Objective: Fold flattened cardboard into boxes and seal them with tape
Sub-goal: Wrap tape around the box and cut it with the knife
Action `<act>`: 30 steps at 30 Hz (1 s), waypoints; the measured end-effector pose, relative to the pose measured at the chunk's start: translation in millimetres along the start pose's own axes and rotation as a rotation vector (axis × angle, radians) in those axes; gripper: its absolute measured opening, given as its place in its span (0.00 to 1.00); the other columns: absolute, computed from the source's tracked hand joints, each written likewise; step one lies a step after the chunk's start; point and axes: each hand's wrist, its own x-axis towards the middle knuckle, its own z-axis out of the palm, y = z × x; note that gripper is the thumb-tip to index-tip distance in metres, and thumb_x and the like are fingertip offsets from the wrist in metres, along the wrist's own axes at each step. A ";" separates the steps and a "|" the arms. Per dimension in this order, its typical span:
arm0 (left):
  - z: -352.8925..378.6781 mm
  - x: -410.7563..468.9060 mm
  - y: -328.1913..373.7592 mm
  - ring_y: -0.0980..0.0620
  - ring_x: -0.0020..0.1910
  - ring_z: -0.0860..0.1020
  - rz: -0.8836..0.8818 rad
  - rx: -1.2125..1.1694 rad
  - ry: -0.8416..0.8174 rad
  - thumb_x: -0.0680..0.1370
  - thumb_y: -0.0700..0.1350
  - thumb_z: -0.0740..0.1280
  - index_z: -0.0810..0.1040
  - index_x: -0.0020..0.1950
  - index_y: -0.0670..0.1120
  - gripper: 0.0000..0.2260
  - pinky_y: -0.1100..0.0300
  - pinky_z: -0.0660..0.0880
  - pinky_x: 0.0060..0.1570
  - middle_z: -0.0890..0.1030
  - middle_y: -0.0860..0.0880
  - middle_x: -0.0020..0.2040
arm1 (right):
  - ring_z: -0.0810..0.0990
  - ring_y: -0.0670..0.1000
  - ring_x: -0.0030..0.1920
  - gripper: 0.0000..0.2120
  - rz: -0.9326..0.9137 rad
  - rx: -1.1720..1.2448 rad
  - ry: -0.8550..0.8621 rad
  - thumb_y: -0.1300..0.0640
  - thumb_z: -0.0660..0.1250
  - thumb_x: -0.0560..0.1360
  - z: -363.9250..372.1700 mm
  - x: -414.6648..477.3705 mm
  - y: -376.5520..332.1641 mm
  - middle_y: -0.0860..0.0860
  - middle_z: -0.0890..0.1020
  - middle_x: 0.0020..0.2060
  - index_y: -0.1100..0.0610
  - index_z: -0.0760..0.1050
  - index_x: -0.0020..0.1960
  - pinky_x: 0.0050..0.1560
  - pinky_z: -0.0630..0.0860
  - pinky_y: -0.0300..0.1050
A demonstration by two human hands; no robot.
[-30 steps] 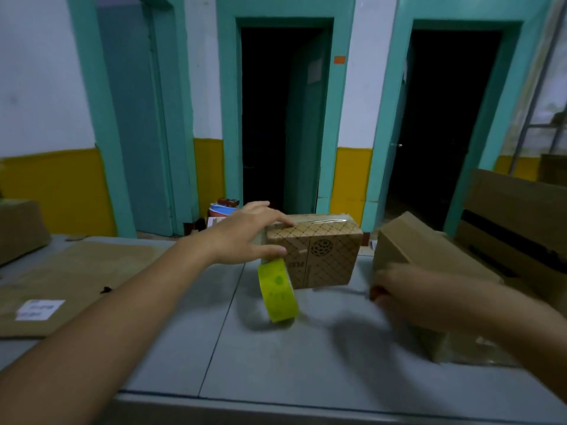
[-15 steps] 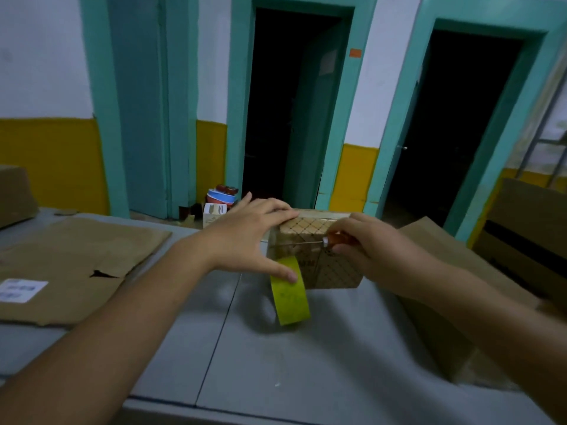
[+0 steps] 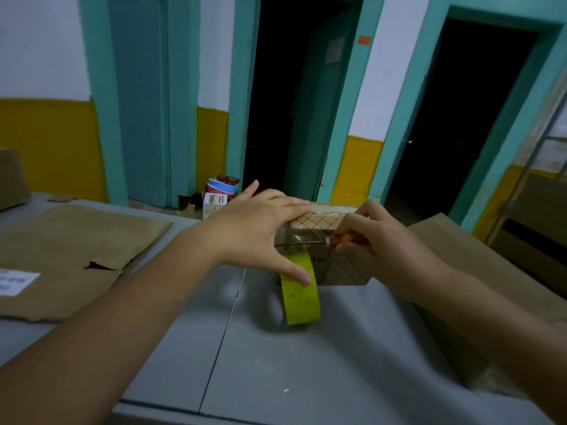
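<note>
The grey table (image 3: 306, 357) fills the lower half of the frame. A sheet of flattened cardboard (image 3: 76, 250) lies flat on it at the left, with a white label at the frame's left edge. At the right, partly behind the right forearm, sits a large plain box (image 3: 460, 250).

Just right of centre stands the small patterned box (image 3: 337, 268), folded up and resting on the table. The left hand (image 3: 254, 228) lies spread over its top left corner, fingers straight, thumb stretched down onto the tape roll (image 3: 302, 299). The yellow-green roll stands on edge, touching the box's left front.

The right hand (image 3: 377, 243) is curled tight round an orange-handled tool (image 3: 348, 239). The tool's thin metal shaft points left across the box's front, under the left palm.
</note>
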 end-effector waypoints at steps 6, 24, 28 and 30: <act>-0.5 -0.4 3.5 0.58 0.82 0.52 -0.013 -0.004 -0.020 0.64 0.83 0.63 0.51 0.85 0.60 0.55 0.39 0.41 0.82 0.56 0.62 0.83 | 0.74 0.48 0.54 0.09 -0.028 0.027 0.024 0.47 0.67 0.79 -1.5 -0.2 7.8 0.44 0.70 0.56 0.44 0.78 0.59 0.51 0.79 0.48; -2.3 -2.6 10.4 0.57 0.82 0.51 -0.043 -0.005 -0.047 0.62 0.84 0.63 0.50 0.85 0.60 0.57 0.37 0.45 0.82 0.53 0.62 0.84 | 0.74 0.47 0.53 0.13 -0.025 -0.058 0.080 0.48 0.61 0.81 22.4 -12.7 9.3 0.45 0.69 0.58 0.48 0.75 0.64 0.49 0.78 0.42; -3.6 -3.1 13.9 0.57 0.82 0.50 -0.051 -0.001 -0.063 0.61 0.84 0.65 0.48 0.85 0.59 0.60 0.37 0.46 0.82 0.52 0.62 0.84 | 0.72 0.46 0.55 0.12 -0.036 -0.103 0.042 0.52 0.68 0.81 35.5 -10.4 6.3 0.46 0.69 0.59 0.47 0.75 0.64 0.50 0.77 0.40; -2.8 -4.5 13.4 0.58 0.81 0.49 -0.050 0.001 -0.069 0.61 0.84 0.65 0.47 0.85 0.60 0.60 0.38 0.44 0.82 0.51 0.62 0.84 | 0.73 0.46 0.55 0.12 0.017 -0.028 0.044 0.51 0.68 0.80 28.9 -15.1 11.3 0.44 0.69 0.59 0.46 0.75 0.64 0.51 0.77 0.40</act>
